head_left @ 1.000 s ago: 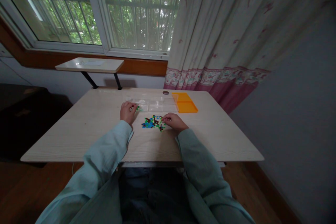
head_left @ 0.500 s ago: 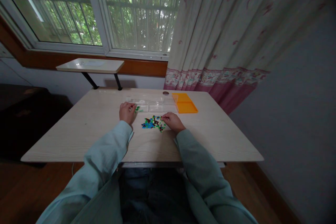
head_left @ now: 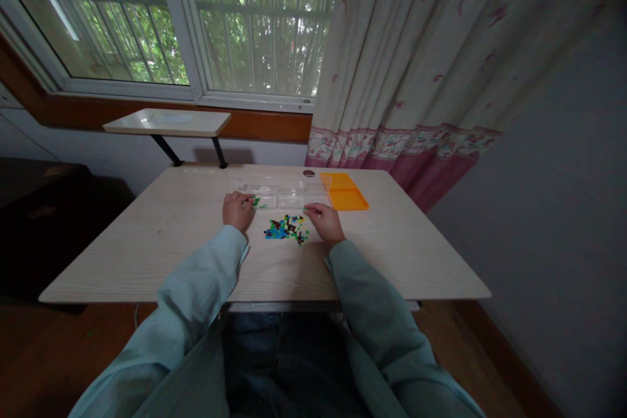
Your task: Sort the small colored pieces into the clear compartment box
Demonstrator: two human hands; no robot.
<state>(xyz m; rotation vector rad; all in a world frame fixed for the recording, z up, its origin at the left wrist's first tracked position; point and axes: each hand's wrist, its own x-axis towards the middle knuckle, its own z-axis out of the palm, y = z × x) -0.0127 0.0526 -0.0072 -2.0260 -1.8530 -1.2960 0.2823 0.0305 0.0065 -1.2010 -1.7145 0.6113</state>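
A pile of small toy building bricks [head_left: 280, 230] in blue, green, brown and yellow lies on the table. Behind it stands a clear plastic compartment box [head_left: 290, 200], with a few green bricks [head_left: 256, 201] in its front left compartment. My left hand [head_left: 238, 210] rests at that compartment's left corner, fingers closed in a pinch; what they hold, if anything, is too small to make out. My right hand [head_left: 325, 222] is pinched closed at the box's front right edge, beyond the pile. A tiny greenish piece shows at its fingertips.
An orange tray-like lid [head_left: 347, 192] lies to the right of the box, partly behind its clear wall. A raised shelf [head_left: 169, 121] on black legs stands at the table's back left. The wooden table [head_left: 196, 261] reaches close to my body. A curtain [head_left: 392, 104] hangs behind.
My right hand has moved from the right edge of the brick pile a little away from me, up to the box's front edge. My left hand has stayed in place.
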